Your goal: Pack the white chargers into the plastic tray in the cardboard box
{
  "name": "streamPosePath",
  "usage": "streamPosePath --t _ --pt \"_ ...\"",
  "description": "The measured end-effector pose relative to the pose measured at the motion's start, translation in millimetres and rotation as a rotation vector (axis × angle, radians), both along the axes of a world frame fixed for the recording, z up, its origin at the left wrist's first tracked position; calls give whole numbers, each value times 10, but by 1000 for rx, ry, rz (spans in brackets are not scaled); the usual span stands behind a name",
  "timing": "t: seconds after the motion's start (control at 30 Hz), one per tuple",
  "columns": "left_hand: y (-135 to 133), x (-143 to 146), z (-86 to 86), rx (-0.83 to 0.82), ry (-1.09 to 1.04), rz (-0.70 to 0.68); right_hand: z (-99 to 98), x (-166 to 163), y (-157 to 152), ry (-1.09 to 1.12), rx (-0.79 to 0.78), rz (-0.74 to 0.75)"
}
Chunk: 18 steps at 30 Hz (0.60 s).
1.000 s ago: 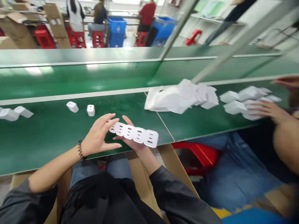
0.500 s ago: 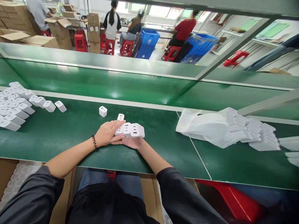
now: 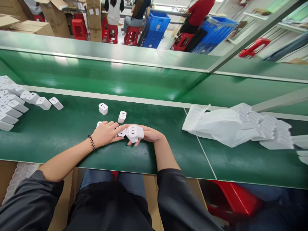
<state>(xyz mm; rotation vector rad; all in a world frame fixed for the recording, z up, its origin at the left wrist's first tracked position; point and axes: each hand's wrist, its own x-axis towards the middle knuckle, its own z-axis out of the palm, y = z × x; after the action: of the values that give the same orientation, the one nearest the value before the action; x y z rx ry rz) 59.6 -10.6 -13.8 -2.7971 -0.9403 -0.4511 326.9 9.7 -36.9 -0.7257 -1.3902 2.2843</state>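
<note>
Only the head view to go on here, so: the person's right hand (image 3: 151,132) has its fingers curled round a couple of white blocks (image 3: 136,131) with slots in their end faces, just above the green desk (image 3: 168,157). The left hand (image 3: 107,133) lies over more of them right next door, but its palm hides plenty, so I honestly can't say if those fingers are gripping or just pressing. Two loose blocks (image 3: 122,116) sit on the desk just beyond, and there's a big pile (image 3: 11,112) off to the left. From where I'm standing they look like stiff plastic, probably light, and those smooth sides might slip if you squeeze several together. I'd take them by the flat long sides and keep fingers off the slotted ends. Doubt they're very fragile, but a drop could scuff them.
</note>
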Motion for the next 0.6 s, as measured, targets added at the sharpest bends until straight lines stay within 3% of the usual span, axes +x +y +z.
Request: streamPosePath --t 0.17,0.37,0.6 --pt "-27 -15 8 -38 35 8 -42 34 28 -20 41 -37" --pt "-36 -14 13 -35 47 18 67 78 19 -28 119 -66" --pt "-53 12 71 -8 -146 31 107 48 -4 -8 160 -59"
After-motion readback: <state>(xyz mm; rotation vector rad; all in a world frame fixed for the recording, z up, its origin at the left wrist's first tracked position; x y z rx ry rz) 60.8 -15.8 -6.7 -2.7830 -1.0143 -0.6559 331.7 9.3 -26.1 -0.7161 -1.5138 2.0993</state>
